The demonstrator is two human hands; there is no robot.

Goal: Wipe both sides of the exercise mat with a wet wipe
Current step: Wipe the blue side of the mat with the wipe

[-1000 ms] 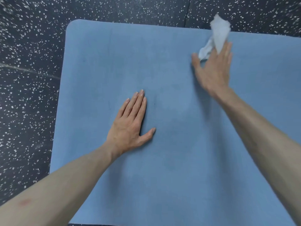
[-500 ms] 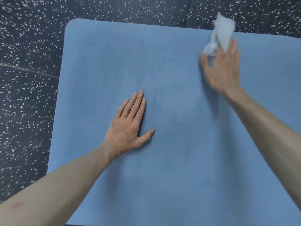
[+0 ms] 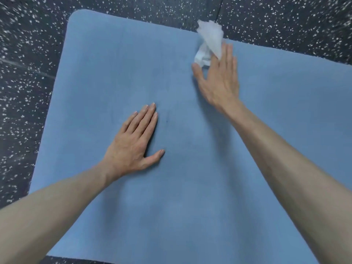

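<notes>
The exercise mat (image 3: 190, 187) is seen laid flat on the speckled dark floor (image 3: 28, 92), with its pale blue upper face exposed under both hands. The left hand (image 3: 133, 141) is laid palm-down on the mat, fingers straight and together, thumb spread; nothing is held by it, and it appears to be used to pin the mat in place. The right hand (image 3: 219, 79) is stretched ahead of the left hand, toward the mat's far edge, with fingers extended and flat. The wet wipe (image 3: 209, 40) is pressed under the right fingertips, bunched, and part of it is stood up loose beyond them, over the far edge of the mat. Compared with half a second ago, the right hand and wipe are found shifted back toward the left hand along the far edge, after an outward shift in the half second before that; the left hand is unmoved. A side-to-side stroke along the far border is thus indicated. It is judged that the upper face is only partly wiped. The underside cannot be seen, so its state cannot be told; no flip is yet made.
</notes>
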